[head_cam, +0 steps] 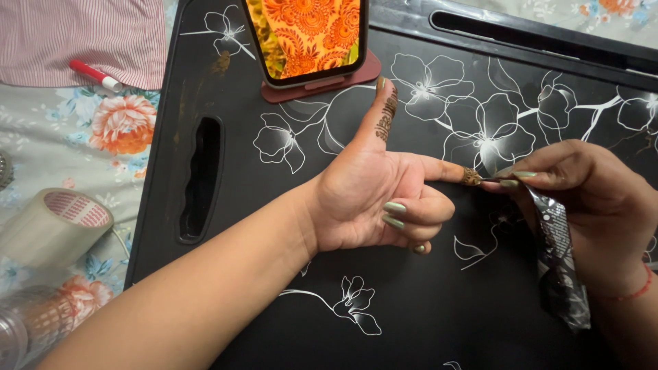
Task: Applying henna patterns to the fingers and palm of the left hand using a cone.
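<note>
My left hand (373, 195) lies palm up on a black lap table (411, 301) with white flower outlines. Its thumb points up and bears a brown henna pattern; its index finger points right with fresh henna near the tip. The other fingers are curled in. My right hand (589, 199) is shut on a shiny foil henna cone (558, 260), whose tip touches the left index finger. A phone (305, 38) showing an orange henna design stands on a dark red stand (322, 82) at the table's far edge.
The table rests on a floral bedsheet (116, 127). At the left lie a roll of clear tape (55, 226), a clear plastic container (31, 322), a red and white marker (96, 75) and striped pink cloth (89, 34).
</note>
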